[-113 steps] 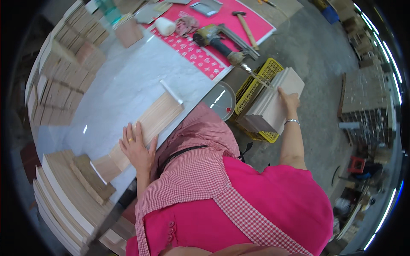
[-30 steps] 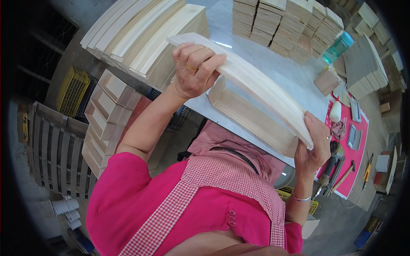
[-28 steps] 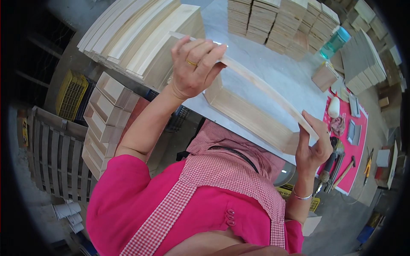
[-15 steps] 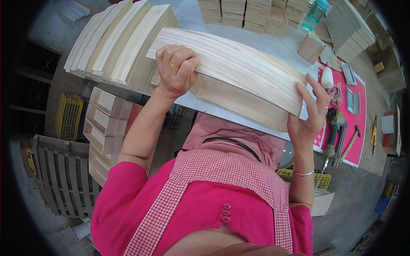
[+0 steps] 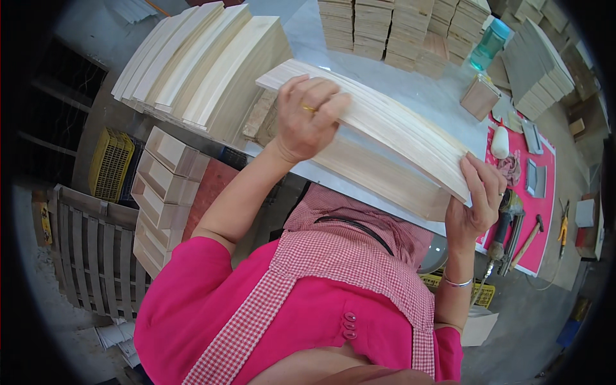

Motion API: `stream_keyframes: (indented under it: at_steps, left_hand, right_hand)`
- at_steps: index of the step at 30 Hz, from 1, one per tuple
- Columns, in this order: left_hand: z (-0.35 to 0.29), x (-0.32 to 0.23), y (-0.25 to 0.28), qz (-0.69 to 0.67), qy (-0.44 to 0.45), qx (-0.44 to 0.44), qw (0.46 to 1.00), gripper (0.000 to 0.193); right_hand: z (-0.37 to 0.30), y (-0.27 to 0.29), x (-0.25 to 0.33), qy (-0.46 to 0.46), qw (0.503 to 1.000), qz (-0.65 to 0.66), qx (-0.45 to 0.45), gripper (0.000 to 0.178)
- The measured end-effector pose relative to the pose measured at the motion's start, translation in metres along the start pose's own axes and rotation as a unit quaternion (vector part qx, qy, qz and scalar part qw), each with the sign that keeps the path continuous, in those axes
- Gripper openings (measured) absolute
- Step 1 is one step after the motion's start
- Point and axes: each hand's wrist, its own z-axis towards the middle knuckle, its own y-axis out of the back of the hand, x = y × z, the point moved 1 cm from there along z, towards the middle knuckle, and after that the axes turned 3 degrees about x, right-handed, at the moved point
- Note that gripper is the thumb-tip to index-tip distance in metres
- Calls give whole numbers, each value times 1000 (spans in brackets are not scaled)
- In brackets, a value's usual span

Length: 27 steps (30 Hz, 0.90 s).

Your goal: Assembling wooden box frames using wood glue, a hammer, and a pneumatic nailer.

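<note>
A long, pale wooden board (image 5: 398,125) slants from upper left to lower right across the bench in front of me. Near its left end, my left hand (image 5: 309,117) is closed over the near edge; slight blur softens the fingers. The right end is gripped by my right hand (image 5: 476,196), thumb below and fingers on top. Beneath and nearer to me lies another long wooden piece (image 5: 378,176), partly covered by the board. The board looks tilted, with a gap showing between the two. Whether they touch at the far side I cannot tell.
Wooden box pieces (image 5: 224,74) stand in a row at left, near stacked trays (image 5: 157,205). Board stacks (image 5: 404,32) and a teal bottle (image 5: 489,45) are at the back. A red mat (image 5: 536,247) at right has a hammer (image 5: 529,240) and an air tool (image 5: 504,224).
The board has shifted right and tilted, so its top face looks narrower. My left hand has moved right along with it. The whole view has also shifted slightly.
</note>
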Motion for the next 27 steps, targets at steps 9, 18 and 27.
stream_keyframes:
  at_steps: [9,18,27]
  left_hand:
    - [65,-69,7,-314,21,298,901,80]
    - [74,-74,-33,-457,103,408,784,84]
    - [64,-72,-53,-317,71,390,861,80]
  right_hand:
    - [4,-8,15,71,997,14,11,60]
    - [-21,-23,-4,5,998,67,-14,57]
    - [-101,32,-73,-354,895,172,208,93]
